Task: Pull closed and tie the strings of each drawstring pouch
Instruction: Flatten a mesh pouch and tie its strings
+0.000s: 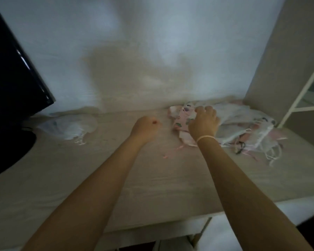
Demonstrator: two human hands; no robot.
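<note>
Because my right hand [204,122] curls into the heaped pouches [243,124] while my left hand [145,128] hangs fisted and empty, I risk dragging several tangled strings [272,153] along together.

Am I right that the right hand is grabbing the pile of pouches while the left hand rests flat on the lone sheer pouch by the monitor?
Not quite. In the head view the left hand is a loose fist over bare table, well apart from the lone sheer pouch. The right hand does grip the pile of pouches.
</note>
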